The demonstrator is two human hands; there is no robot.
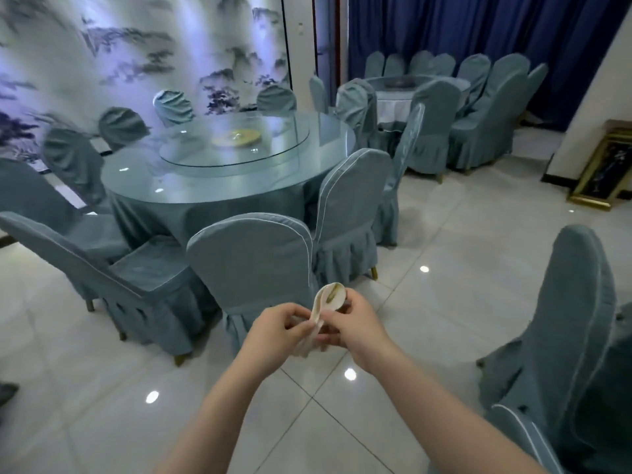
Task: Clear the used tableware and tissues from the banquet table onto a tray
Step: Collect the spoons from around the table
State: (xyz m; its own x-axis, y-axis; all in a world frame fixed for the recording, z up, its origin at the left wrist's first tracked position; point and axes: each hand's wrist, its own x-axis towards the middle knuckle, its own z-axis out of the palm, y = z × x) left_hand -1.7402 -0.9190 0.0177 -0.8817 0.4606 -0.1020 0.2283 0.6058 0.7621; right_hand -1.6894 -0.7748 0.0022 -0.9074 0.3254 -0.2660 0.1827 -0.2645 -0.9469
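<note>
Head-camera view: white ceramic spoons [323, 311], stacked together with a yellowish-green smear in the uppermost bowl, are held in mid-air above a pale tiled floor [427, 302]. The handles are pinched by the fingers of the left hand [273, 331], while the right hand [355, 328] is closed around the stack from the other side, just below the bowl. How many spoons are stacked cannot be told. A blue-covered chair [249, 265] is seen directly beyond the hands, drawn up to a round banquet table [143, 176] topped with a glass turntable [236, 145]. A second table [417, 85] ringed by chairs stands further back before dark blue curtains [478, 25].
</note>
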